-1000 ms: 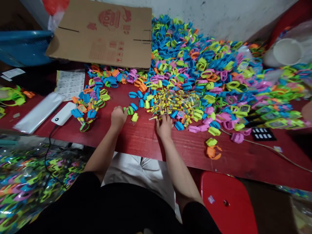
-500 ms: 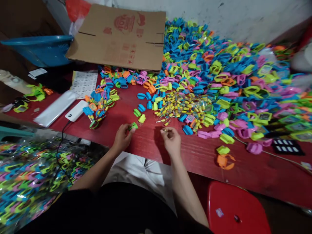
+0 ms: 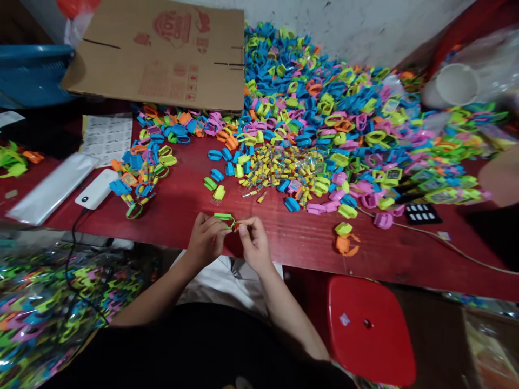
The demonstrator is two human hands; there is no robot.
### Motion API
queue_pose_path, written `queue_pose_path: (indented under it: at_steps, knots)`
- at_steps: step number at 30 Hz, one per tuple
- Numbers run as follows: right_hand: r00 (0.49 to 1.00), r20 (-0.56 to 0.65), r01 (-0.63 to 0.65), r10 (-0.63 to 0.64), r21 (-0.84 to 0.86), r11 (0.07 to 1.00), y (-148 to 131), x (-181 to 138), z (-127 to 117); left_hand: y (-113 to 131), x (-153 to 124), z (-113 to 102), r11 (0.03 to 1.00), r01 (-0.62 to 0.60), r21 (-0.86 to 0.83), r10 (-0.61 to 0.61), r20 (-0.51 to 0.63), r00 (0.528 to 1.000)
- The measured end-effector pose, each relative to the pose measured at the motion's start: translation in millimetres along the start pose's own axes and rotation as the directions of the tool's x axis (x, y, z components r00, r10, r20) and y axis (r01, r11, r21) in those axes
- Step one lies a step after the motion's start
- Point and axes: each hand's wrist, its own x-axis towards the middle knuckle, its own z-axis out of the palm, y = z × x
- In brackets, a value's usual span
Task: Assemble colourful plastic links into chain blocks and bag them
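Observation:
My left hand [image 3: 205, 242] is closed on a bright green toy watch [image 3: 224, 218], holding it just above the front of the red table [image 3: 170, 202]. Close beside it, my right hand [image 3: 258, 247] pinches a small yellow-and-red tube [image 3: 236, 226] between thumb and forefinger. The tube's end meets the side of the watch; whether it is inside the band I cannot tell. Beyond my hands lie a yellow watch [image 3: 219, 193] and a green one [image 3: 210, 183]. Several similar tubes form a pile [image 3: 279, 167] on the table.
Toy watches in many colours are heaped [image 3: 324, 102] along the wall. A cardboard sheet [image 3: 162, 54] covers part of them. On the left are a white power bank [image 3: 96, 189] with a cable and plastic bags [image 3: 52, 186]. A red stool [image 3: 371, 329] stands at lower right.
My right hand has moved left with the small tube, up to the green watch. My left hand has turned the watch toward it. The camera view has shifted right.

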Motion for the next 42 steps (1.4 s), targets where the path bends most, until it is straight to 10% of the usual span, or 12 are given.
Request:
queue_pose_path:
  at_steps: [7, 12, 26, 30, 35, 42]
  knots:
    - [0.985, 0.139, -0.094, 0.105, -0.084, 0.992, -1.1, 2.5, -12.6, -1.9, -5.9, 0.3, 0.983, -0.178, 0.054, 0.183, -0.106, 0.977]
    - [0.877, 0.436, -0.221, 0.201, -0.006, 0.975, 2.6, 14.3, -26.9, -3.0, -15.3, -5.8, 0.958, -0.288, 0.012, 0.288, -0.039, 0.957]
    - [0.889, 0.422, -0.170, 0.179, -0.060, 0.984, 38.1, 19.9, -8.6, -16.8, -14.9, -4.7, 0.979, -0.201, 0.013, 0.201, 0.016, 0.979]
    - [0.984, 0.176, 0.091, -0.032, -0.339, 0.936, 56.9, 55.4, -34.9, -74.7, 8.4, -44.5, 0.949, 0.149, 0.279, -0.122, -0.112, 0.986]
    - [0.985, 0.026, 0.150, -0.169, -0.604, 0.782, 97.3, 94.4, -76.5, -145.9, 34.1, -87.2, 0.656, 0.614, 0.439, -0.540, -0.297, 0.788]
    - [0.989, -0.017, 0.112, -0.149, -0.580, 0.807, 118.2, 95.5, -76.0, -90.1, 68.7, 27.3, 0.797, 0.485, 0.360, -0.546, 0.087, 0.833]
